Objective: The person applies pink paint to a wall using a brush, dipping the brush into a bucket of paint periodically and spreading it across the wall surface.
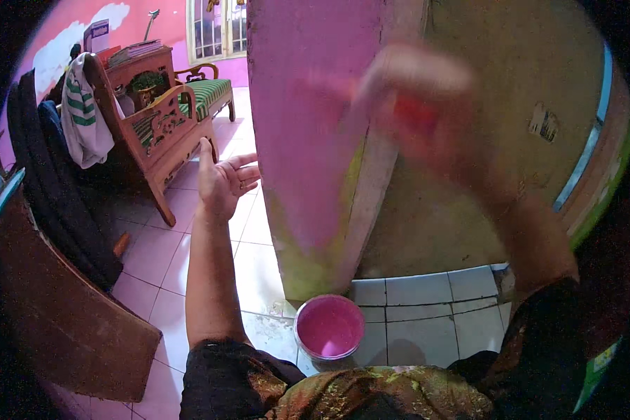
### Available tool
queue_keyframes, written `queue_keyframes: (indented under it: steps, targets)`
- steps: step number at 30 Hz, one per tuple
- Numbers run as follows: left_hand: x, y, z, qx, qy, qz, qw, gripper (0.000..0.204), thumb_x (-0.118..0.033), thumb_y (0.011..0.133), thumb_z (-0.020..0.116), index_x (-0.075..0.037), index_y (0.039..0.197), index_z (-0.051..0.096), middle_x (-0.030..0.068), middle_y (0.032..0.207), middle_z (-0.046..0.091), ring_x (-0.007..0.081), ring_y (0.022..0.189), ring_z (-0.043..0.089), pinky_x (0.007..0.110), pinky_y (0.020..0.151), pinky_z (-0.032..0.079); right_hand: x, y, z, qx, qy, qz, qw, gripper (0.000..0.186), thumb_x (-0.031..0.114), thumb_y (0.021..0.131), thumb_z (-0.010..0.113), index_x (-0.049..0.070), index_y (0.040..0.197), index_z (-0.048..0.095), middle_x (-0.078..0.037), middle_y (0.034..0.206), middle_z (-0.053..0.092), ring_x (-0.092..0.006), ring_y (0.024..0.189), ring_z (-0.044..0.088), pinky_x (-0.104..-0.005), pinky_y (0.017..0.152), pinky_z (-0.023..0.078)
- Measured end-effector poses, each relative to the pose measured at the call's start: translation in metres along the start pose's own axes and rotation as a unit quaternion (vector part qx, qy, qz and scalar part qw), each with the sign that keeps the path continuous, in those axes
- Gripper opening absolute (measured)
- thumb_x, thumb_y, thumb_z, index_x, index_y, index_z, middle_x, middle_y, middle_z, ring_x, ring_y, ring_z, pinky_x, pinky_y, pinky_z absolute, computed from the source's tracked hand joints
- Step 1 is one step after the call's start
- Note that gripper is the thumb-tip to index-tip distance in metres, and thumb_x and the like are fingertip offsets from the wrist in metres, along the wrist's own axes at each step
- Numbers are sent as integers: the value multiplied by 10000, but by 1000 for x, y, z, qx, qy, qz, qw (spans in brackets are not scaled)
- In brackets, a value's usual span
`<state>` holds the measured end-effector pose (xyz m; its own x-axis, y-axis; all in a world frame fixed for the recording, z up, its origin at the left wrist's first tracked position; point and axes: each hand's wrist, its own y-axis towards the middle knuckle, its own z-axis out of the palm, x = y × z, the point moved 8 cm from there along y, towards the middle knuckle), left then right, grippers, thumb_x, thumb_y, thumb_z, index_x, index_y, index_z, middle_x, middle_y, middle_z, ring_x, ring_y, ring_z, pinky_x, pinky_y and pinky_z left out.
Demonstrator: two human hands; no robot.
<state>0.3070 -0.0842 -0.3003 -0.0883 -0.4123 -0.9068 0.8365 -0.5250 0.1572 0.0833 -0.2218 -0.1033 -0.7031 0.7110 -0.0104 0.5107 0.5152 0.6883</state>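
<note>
My right hand (434, 98) is raised before the wall end and smeared by motion. It is closed round a red-handled paintbrush (414, 115), whose blurred pinkish tip points left at the painted face. The wall end (308, 161) carries pink paint over most of its height, with yellow-green showing low down and along its right edge. My left hand (224, 182) is open, palm turned up, fingers stretched toward the wall's left edge; whether they touch it I cannot tell. A bucket of pink paint (330, 327) stands on the floor at the foot of the wall, close to my body.
A carved wooden bench (147, 147) stands at the left, with a striped cloth (84, 115) and dark clothes (56, 189) over its side. A brown board (84, 301) lies near left. Right of the wall end is a brown wall (483, 161) above white tiles (416, 288).
</note>
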Motion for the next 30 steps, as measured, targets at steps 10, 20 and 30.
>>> queue_keyframes:
  steps: [10, 20, 30]
  targets:
    - [6, 3, 5, 3, -1, -12, 1000, 1071, -807, 760, 68, 76, 1145, 536, 137, 875, 670, 214, 880, 571, 331, 862, 323, 34, 45, -30, -188, -438, -246, 844, 73, 44, 755, 625, 56, 767, 555, -70, 816, 552, -174, 674, 560, -283, 544, 466]
    - [9, 4, -7, 42, -30, -16, 999, 1064, -805, 763, 76, 73, 1148, 538, 125, 861, 669, 205, 877, 574, 324, 845, 344, 49, -70, 134, 170, -3, -111, 979, 133, 34, 799, 592, 14, 700, 504, -96, 768, 474, -220, 726, 558, -324, 571, 460]
    - [0, -4, -15, 6, -1, -10, 1000, 1065, -821, 747, 74, 46, 1118, 570, 120, 863, 674, 200, 856, 583, 335, 828, 343, 51, 106, -34, -74, -198, -29, 977, 144, 169, 811, 522, 36, 767, 554, -156, 806, 556, -280, 572, 558, -368, 555, 465]
